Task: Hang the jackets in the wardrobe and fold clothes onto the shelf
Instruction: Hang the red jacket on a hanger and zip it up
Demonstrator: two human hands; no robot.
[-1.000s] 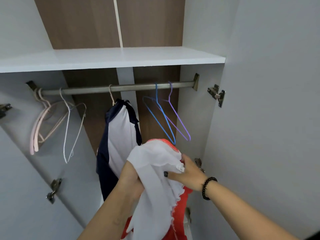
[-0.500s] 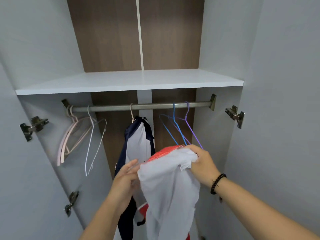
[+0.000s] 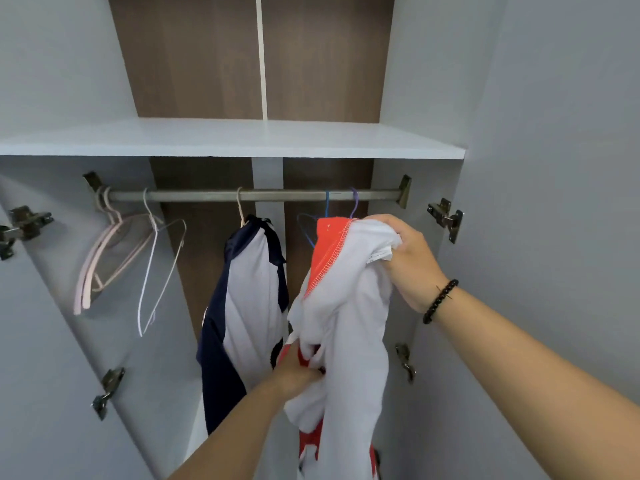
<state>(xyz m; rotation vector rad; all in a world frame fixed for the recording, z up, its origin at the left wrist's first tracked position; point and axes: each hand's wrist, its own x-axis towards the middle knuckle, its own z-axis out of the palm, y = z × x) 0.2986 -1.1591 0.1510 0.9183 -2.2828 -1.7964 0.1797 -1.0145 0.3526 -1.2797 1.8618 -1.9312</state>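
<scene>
A grey wardrobe (image 3: 554, 133) is standing open, its white shelf (image 3: 242, 140) sitting above a rail (image 3: 277, 195) with hangers (image 3: 114, 258) at the left. A navy jacket (image 3: 249, 306) is hanging mid-rail. The right hand (image 3: 408, 261) is clutching the top of a white-and-red garment (image 3: 349, 323) just below the rail; the left hand (image 3: 298, 375) is gripping its lower folds.

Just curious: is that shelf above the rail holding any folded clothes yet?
Empty, as far as visible: the white shelf shows bare surface, with nothing folded on it.
</scene>
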